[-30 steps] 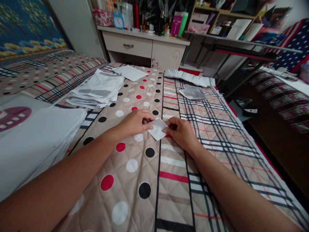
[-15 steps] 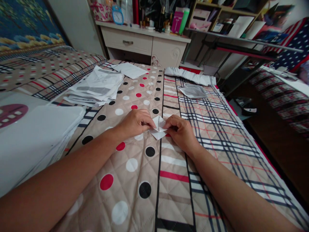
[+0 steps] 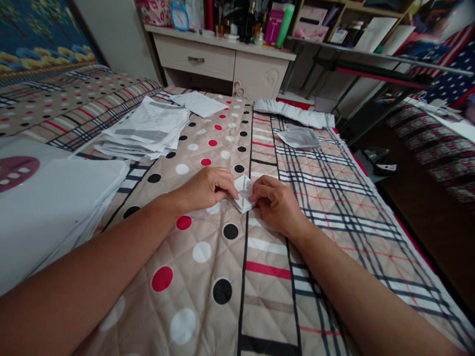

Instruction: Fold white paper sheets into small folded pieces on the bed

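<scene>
A small folded piece of white paper (image 3: 244, 194) rests on the patterned quilt, showing diagonal creases. From the left, my left hand (image 3: 210, 189) pinches its edge between thumb and fingers. On the opposite edge my right hand (image 3: 273, 200) does the same, its fingers curled. The fingertips partly cover both side corners of the paper, while its front corner points toward me.
A stack of printed sheets (image 3: 146, 126) and a single folded sheet (image 3: 200, 104) lie at the back left. White papers in a plastic cover (image 3: 55, 198) sit nearer. At the back right are a strip of folded paper pieces (image 3: 295, 113) and a clear packet (image 3: 299, 137).
The paper's flap, raised half a second ago, now lies flatter, and the paper looks like a more compact diamond. Both hands keep their grip with little movement. The view has shifted slightly.
</scene>
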A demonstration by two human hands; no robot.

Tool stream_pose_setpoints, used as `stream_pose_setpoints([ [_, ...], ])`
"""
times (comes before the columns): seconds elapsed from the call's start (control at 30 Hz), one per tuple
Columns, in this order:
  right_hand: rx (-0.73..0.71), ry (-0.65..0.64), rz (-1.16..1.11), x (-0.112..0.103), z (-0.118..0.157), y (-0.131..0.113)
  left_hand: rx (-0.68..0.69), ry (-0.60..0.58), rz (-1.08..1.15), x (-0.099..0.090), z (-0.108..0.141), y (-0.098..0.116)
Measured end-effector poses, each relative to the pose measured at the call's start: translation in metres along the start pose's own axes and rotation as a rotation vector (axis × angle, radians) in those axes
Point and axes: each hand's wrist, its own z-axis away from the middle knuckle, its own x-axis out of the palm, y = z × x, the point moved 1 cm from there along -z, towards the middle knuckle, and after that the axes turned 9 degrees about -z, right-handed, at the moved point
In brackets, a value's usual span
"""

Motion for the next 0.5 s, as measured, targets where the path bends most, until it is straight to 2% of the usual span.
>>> stream_pose_setpoints([
  [0.2,-0.01,0.002,-0.021,-0.0023,-0.0015,-0.0018,-0.125,0.022,0.022,0.0028,-0.0001,0.0041],
  [0.33,0.012,0.015,0.062,-0.0024,-0.002,-0.004,-0.121,0.023,-0.008,0.0051,-0.0009,0.0063],
  [0.5,-0.026,0.02,0.111,0.0004,-0.0002,-0.0031,-0.091,0.004,-0.079,0.0056,-0.0007,0.0068],
])
